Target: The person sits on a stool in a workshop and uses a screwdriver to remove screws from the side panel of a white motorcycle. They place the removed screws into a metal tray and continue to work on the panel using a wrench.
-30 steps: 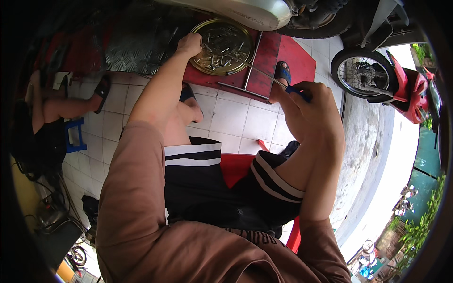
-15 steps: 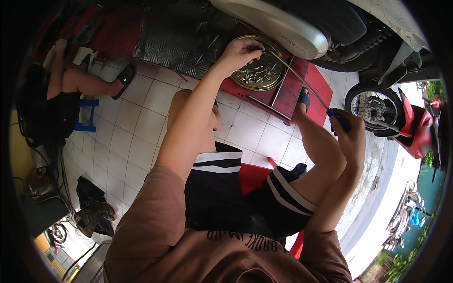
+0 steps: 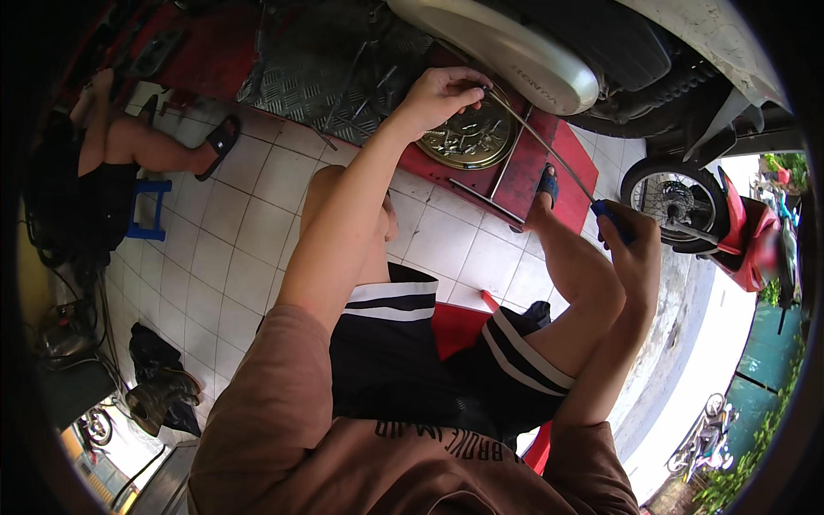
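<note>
Over tray (image 3: 468, 164), screwdriver (image 3: 558, 158) diagonally forward-left

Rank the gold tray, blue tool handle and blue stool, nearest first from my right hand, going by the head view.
1. Blue tool handle: in your right hand.
2. Gold tray: ahead, to the left.
3. Blue stool: far left.

Since one second ago, the left hand (image 3: 439, 99) has left the left rim of the tray (image 3: 477, 165); its fingers, drawn together, are now at the far rim, close against the tip of the screwdriver (image 3: 608, 215). That tip has shifted from above the tray's middle. The right hand (image 3: 637, 247), with the handle, has moved from before the near edge to just off the right corner of the red bench (image 3: 568, 148).
</note>
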The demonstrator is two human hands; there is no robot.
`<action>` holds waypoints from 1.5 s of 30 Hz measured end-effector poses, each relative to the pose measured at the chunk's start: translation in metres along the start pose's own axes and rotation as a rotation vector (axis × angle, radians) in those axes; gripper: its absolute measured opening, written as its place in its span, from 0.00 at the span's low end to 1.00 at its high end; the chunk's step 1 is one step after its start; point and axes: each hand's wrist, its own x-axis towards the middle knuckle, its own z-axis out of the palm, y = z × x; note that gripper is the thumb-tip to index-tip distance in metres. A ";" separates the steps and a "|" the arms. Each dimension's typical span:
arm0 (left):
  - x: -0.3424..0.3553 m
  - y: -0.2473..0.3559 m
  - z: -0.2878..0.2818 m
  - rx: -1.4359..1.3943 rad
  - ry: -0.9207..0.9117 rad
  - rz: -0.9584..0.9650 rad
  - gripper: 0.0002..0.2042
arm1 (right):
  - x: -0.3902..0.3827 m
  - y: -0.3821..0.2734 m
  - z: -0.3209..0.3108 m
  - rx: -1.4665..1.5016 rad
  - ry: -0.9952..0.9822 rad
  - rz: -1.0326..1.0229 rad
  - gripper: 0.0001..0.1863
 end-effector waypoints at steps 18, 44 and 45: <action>-0.001 0.001 0.004 0.197 0.047 0.083 0.10 | -0.001 -0.006 0.002 -0.066 0.017 -0.017 0.14; 0.037 0.044 0.025 -0.414 0.579 0.506 0.05 | -0.001 -0.044 0.081 0.352 -0.080 -0.055 0.21; 0.038 0.046 0.024 -0.401 0.606 0.516 0.05 | 0.000 -0.050 0.086 0.358 -0.051 -0.060 0.20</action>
